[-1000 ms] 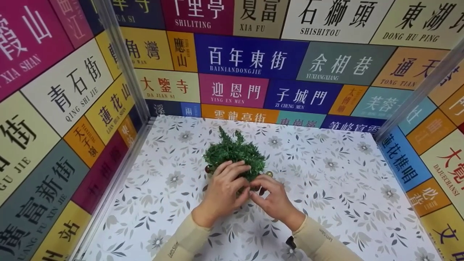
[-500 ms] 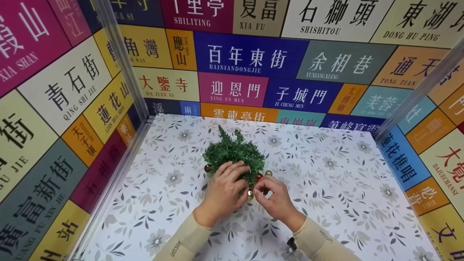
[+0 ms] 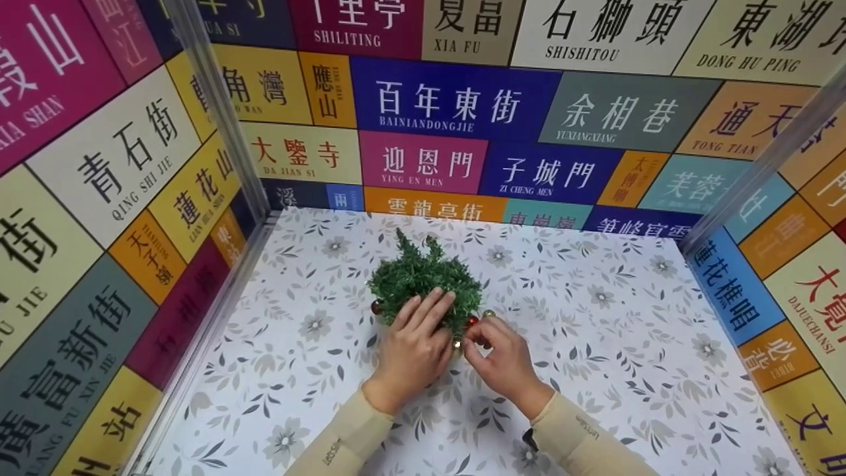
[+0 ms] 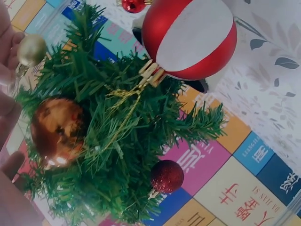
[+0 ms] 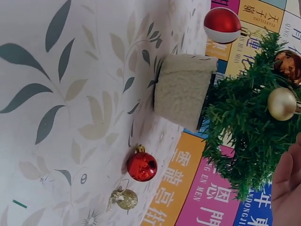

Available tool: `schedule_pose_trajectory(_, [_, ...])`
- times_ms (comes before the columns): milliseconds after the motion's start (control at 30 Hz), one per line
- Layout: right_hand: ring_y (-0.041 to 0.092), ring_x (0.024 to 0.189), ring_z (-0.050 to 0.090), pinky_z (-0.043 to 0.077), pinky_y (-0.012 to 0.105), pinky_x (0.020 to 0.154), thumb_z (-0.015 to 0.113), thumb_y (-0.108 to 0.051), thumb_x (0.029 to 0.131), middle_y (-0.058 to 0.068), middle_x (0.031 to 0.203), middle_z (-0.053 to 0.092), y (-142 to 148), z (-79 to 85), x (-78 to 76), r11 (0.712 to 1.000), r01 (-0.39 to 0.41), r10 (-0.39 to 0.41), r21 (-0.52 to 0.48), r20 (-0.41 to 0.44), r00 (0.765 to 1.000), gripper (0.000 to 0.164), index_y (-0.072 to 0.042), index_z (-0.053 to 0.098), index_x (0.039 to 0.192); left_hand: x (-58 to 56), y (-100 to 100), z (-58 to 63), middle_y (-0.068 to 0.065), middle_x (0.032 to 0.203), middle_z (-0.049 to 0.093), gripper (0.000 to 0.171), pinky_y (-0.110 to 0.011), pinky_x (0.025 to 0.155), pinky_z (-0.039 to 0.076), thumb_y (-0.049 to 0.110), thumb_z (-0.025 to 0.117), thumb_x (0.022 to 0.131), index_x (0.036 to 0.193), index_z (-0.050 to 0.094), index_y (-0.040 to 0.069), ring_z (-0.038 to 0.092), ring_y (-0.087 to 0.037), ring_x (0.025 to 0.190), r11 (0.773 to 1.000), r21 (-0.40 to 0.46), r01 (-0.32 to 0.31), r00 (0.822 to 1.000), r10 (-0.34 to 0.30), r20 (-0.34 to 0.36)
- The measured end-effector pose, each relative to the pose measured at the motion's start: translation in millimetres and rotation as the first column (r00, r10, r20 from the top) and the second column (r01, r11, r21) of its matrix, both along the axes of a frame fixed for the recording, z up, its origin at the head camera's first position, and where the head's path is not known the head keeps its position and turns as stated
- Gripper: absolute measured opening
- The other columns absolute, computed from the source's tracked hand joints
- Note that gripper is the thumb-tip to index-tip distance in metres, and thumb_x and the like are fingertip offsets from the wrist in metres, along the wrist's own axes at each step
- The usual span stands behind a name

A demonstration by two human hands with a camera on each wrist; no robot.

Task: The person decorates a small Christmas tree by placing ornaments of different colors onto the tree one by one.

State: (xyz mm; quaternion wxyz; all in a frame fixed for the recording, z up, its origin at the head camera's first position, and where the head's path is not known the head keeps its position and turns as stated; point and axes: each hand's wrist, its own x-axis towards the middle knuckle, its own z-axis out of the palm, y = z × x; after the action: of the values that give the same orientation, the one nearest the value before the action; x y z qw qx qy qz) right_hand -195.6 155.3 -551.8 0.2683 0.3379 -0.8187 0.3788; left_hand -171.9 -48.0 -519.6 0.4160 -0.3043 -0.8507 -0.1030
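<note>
A small artificial Christmas tree [image 3: 423, 277] stands upright in a pale fabric-covered pot [image 5: 183, 92]. My left hand [image 3: 413, 350] rests on its near branches with fingers extended. Beside it my right hand [image 3: 499, 360] has thumb and forefinger pinched together at a pale gold bauble [image 3: 457, 345], which also shows at the foliage edge in the right wrist view. The string or loop between the fingertips is hidden. On the tree hang a copper bauble [image 4: 59, 132], a red-and-white striped bauble [image 4: 193, 37] and a dark red glitter bauble [image 4: 167, 176].
A shiny red bauble [image 5: 142, 165] and a gold glitter bauble [image 5: 126, 199] lie on the floral table surface [image 3: 595, 370] by the right hand. Panels with street-name signs [image 3: 456, 99] wall in the table's back and both sides.
My left hand's fingers have straightened and spread further over the branches. The right fingertips have drawn slightly right, and the pale gold bauble has come into sight between the hands.
</note>
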Motion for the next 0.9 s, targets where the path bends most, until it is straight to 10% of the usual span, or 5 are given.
schedule_pose_trajectory(900, [0.008,0.073,0.053,0.046,0.024,0.061,0.067,-0.01,0.089,-0.007,0.087,0.058,-5.4,-4.2,-13.6,0.994,0.111,-0.114,-0.023,-0.158,0.981,0.008,-0.018,0.066,0.092,-8.0,5.9,-4.7,-0.011,0.137,0.059,0.015,-0.049,0.112,0.032,0.019,0.063,0.09,0.077,0.066,0.012,0.052,-0.031,0.13,0.99,0.121,-0.068,0.996,0.074,-0.041])
